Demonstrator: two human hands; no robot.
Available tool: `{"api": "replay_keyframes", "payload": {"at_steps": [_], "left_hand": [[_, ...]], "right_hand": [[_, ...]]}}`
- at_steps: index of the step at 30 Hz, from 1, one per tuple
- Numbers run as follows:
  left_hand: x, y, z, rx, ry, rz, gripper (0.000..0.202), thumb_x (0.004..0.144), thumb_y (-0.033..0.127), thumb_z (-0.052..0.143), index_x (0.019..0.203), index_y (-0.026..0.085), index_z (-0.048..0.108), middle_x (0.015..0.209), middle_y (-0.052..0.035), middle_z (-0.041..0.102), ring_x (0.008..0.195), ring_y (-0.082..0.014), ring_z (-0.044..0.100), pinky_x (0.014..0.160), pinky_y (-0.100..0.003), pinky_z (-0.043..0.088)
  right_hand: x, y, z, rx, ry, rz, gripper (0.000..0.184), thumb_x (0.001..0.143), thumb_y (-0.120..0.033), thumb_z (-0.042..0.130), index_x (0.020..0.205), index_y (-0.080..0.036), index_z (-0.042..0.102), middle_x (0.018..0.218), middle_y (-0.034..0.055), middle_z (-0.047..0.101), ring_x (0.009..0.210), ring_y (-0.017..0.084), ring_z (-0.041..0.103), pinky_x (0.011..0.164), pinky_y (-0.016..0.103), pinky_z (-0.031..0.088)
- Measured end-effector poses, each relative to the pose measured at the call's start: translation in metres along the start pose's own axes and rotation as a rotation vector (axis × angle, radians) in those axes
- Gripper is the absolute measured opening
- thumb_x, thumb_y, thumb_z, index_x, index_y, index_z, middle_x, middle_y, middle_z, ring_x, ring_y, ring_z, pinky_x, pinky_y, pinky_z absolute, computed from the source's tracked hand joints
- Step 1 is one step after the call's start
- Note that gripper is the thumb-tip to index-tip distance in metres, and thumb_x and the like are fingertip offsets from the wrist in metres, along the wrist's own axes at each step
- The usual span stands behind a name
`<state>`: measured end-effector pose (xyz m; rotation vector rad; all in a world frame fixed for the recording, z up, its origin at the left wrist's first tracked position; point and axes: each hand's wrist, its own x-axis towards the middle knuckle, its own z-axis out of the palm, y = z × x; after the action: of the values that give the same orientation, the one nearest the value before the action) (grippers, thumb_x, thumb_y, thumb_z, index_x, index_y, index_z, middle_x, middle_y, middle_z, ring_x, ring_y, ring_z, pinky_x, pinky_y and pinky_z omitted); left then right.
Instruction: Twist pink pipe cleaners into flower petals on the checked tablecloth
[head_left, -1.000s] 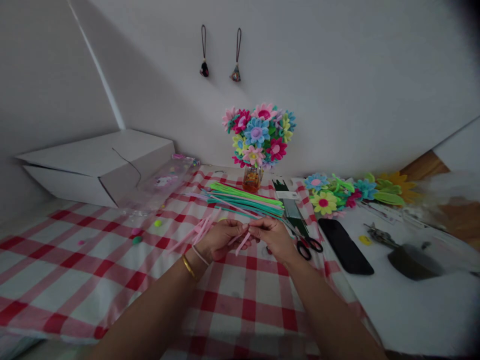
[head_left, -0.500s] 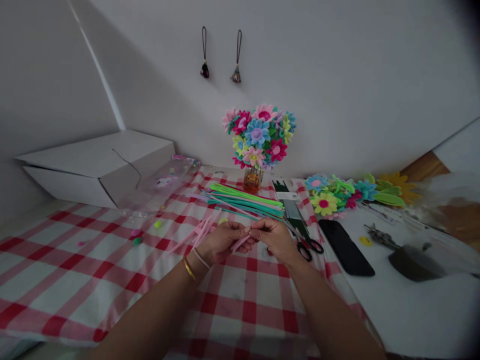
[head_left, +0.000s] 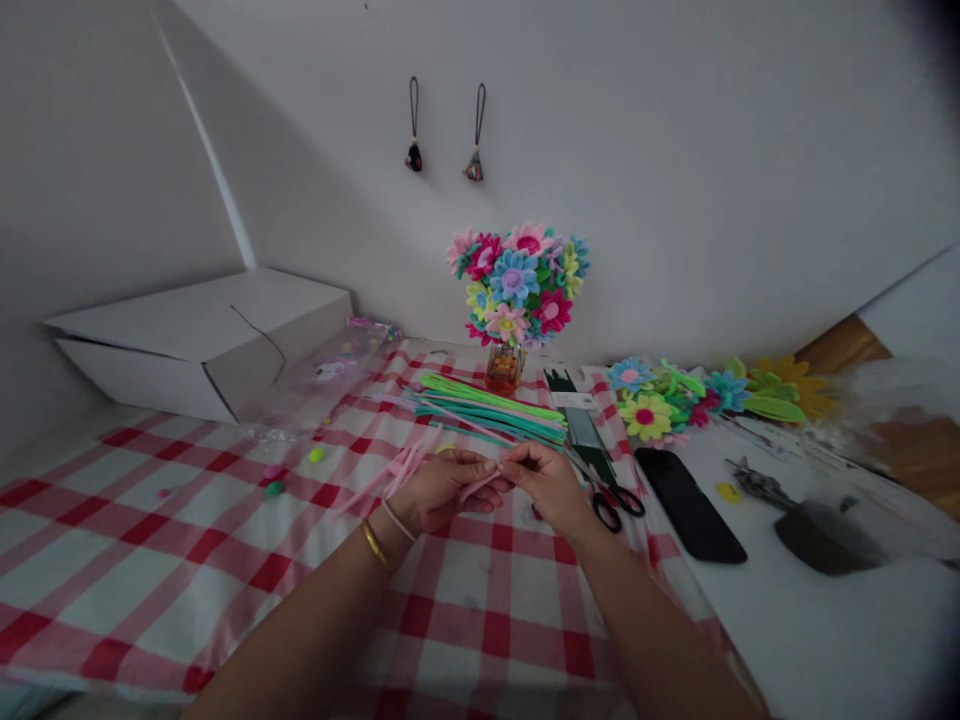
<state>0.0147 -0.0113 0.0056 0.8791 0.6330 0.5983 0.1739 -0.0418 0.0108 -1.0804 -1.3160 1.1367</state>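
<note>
Between my two hands is a short pink pipe cleaner (head_left: 480, 482), partly covered by the fingers. My left hand (head_left: 448, 490) is closed on it, with thumb and forefinger pinched near one end. The fingertips of my right hand (head_left: 546, 482) pinch the same end, touching the left thumb. Loose pink pipe cleaners (head_left: 401, 468) lie just behind my left wrist. Past the hands is a bundle of green, teal and pink pipe cleaners (head_left: 487, 408). Scissors with black handles (head_left: 616, 505) rest to the right of my right hand.
A vase of fuzzy flowers (head_left: 504, 368) stands by the wall. At the right are a black phone (head_left: 690, 505), more fuzzy flowers (head_left: 649, 415) and keys (head_left: 761, 482). A white box (head_left: 142, 375) and a clear plastic bag (head_left: 319, 375) sit at the left. Small pompoms (head_left: 316, 455) dot the checked cloth (head_left: 450, 620).
The view has tilted up slightly, so things appear a little lower. Both hands keep their pinch on the pink pipe cleaner, with only small finger shifts.
</note>
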Motion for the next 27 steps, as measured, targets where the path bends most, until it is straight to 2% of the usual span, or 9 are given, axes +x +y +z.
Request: {"api": "replay_keyframes", "payload": {"at_steps": [5, 10, 13, 19, 22, 27], "left_hand": [[-0.007, 0.011, -0.005, 0.086, -0.060, -0.068, 0.023, 0.067, 0.028, 0.067, 0.082, 0.011, 0.065, 0.079, -0.0074, 0.067, 0.061, -0.0142, 0.063, 0.059, -0.027, 0.048], [-0.007, 0.010, -0.008, 0.148, -0.074, -0.066, 0.023, 0.065, 0.029, 0.068, 0.079, 0.010, 0.066, 0.073, -0.0081, 0.067, 0.058, -0.0144, 0.062, 0.060, -0.029, 0.047], [-0.005, 0.008, -0.008, 0.180, -0.047, -0.006, 0.022, 0.064, 0.028, 0.067, 0.075, 0.009, 0.066, 0.068, -0.0082, 0.067, 0.053, -0.0136, 0.060, 0.060, -0.029, 0.046], [-0.002, 0.005, -0.007, 0.228, 0.094, 0.116, 0.017, 0.065, 0.026, 0.064, 0.069, 0.009, 0.064, 0.064, -0.0071, 0.066, 0.052, -0.0133, 0.059, 0.058, -0.027, 0.044], [-0.002, 0.004, -0.007, 0.276, 0.086, 0.131, 0.017, 0.066, 0.027, 0.063, 0.069, 0.010, 0.065, 0.065, -0.0069, 0.066, 0.053, -0.0133, 0.059, 0.058, -0.027, 0.044], [-0.002, 0.003, -0.004, 0.312, 0.076, 0.127, 0.017, 0.066, 0.027, 0.062, 0.070, 0.010, 0.066, 0.067, -0.0065, 0.066, 0.053, -0.0130, 0.059, 0.059, -0.028, 0.044]], "right_hand": [[0.002, -0.002, -0.007, -0.091, 0.066, -0.058, 0.010, 0.065, -0.026, 0.066, 0.067, -0.019, 0.059, 0.063, -0.0026, 0.058, 0.058, 0.010, 0.052, 0.056, 0.024, 0.042], [0.003, -0.003, -0.009, -0.178, 0.028, -0.124, 0.011, 0.064, -0.028, 0.066, 0.066, -0.018, 0.061, 0.064, -0.0011, 0.059, 0.060, 0.012, 0.052, 0.058, 0.025, 0.042], [0.004, -0.001, -0.011, -0.220, 0.023, -0.138, 0.012, 0.064, -0.029, 0.066, 0.068, -0.018, 0.062, 0.067, -0.0002, 0.060, 0.064, 0.013, 0.054, 0.061, 0.026, 0.043], [0.007, 0.003, -0.017, -0.131, 0.077, -0.107, 0.025, 0.068, -0.032, 0.063, 0.089, -0.019, 0.061, 0.089, 0.0046, 0.063, 0.081, 0.016, 0.057, 0.075, 0.031, 0.044], [0.006, 0.002, -0.017, -0.095, 0.062, -0.048, 0.027, 0.068, -0.031, 0.064, 0.091, -0.019, 0.060, 0.083, 0.0045, 0.065, 0.079, 0.016, 0.059, 0.075, 0.031, 0.046], [0.005, 0.002, -0.011, -0.063, -0.013, -0.032, 0.028, 0.064, -0.028, 0.067, 0.089, -0.019, 0.061, 0.086, 0.0048, 0.066, 0.080, 0.016, 0.061, 0.073, 0.031, 0.047]]}}
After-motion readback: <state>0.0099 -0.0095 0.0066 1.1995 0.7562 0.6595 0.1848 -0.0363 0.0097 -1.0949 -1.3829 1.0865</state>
